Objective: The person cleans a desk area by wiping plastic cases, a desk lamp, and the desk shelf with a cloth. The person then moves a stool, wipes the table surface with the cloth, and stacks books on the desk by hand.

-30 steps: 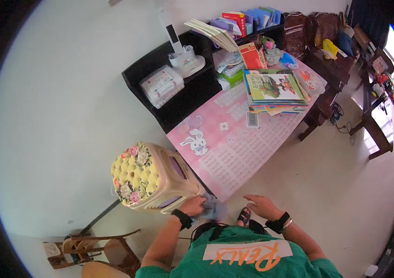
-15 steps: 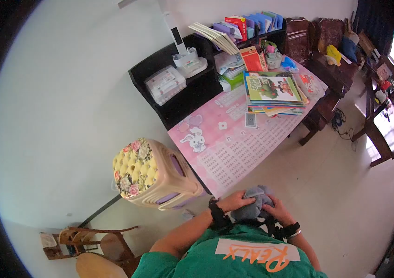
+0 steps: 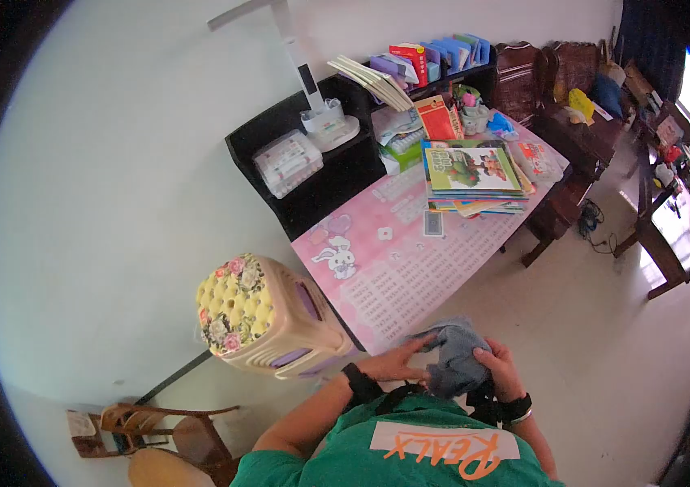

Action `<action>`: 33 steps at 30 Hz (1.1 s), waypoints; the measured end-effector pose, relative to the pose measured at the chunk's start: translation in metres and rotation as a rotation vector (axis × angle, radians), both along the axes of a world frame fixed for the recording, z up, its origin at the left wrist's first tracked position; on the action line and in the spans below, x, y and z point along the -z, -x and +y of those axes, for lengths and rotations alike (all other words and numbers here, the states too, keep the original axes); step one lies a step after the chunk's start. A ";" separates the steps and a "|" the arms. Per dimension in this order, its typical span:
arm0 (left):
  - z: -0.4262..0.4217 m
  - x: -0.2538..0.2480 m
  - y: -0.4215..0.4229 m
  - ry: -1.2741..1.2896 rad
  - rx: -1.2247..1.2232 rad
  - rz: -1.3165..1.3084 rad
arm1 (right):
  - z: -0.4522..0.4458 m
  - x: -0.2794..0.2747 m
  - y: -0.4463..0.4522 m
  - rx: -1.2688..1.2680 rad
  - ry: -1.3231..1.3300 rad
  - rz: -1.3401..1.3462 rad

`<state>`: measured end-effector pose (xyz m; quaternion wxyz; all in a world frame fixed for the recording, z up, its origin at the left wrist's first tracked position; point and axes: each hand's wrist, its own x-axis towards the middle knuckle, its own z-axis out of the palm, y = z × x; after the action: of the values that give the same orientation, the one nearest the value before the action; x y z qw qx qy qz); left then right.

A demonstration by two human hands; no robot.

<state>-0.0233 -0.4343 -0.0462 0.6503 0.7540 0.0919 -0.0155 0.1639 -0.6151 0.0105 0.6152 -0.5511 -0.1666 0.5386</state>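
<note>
A crumpled grey-blue cloth (image 3: 457, 357) is between my two hands, in front of my green shirt and just off the desk's near corner. My left hand (image 3: 397, 362) holds its left side, with the fingers partly behind it. On the right side my right hand (image 3: 502, 369) grips it, thumb on top. The pink desk mat (image 3: 393, 284) lies just beyond the cloth, printed with a rabbit and rows of text. Left of the desk stands a stack of cream stools (image 3: 304, 325) with a yellow floral cushion (image 3: 235, 305) on top.
A book pile (image 3: 475, 170) and a playing card (image 3: 433, 224) lie on the desk. Behind them is a black shelf (image 3: 280, 122) with a white lamp (image 3: 328, 120). Dark wooden chairs (image 3: 580, 122) stand at the back right, a brown chair (image 3: 199, 438) at the lower left.
My right hand, empty at first, has come to the cloth and taken hold of it. Both hands and the cloth moved right from beside the stools, and the cloth's shape has changed.
</note>
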 end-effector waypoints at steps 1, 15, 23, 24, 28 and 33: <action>-0.005 -0.017 0.000 0.054 0.027 0.006 | 0.006 -0.021 0.008 0.001 -0.067 0.055; 0.063 -0.036 0.039 0.088 -1.026 0.121 | 0.035 -0.020 0.001 -0.102 -0.233 -0.240; 0.210 -0.048 0.005 -0.805 -1.333 0.099 | 0.046 0.000 -0.002 0.008 -0.114 -0.184; 0.240 -0.017 0.003 -0.840 -1.399 0.073 | 0.050 0.000 -0.002 0.023 -0.069 -0.172; 0.323 0.050 0.012 -0.644 -1.810 0.124 | 0.068 -0.001 -0.005 0.052 0.044 -0.152; 0.373 0.041 -0.011 -0.640 -1.928 -0.039 | 0.093 0.002 -0.014 0.105 0.141 -0.158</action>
<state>-0.0122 -0.0616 -0.0870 0.1545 0.4974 0.6500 0.5533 0.1779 -0.5217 0.0081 0.5873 -0.6417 -0.1473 0.4707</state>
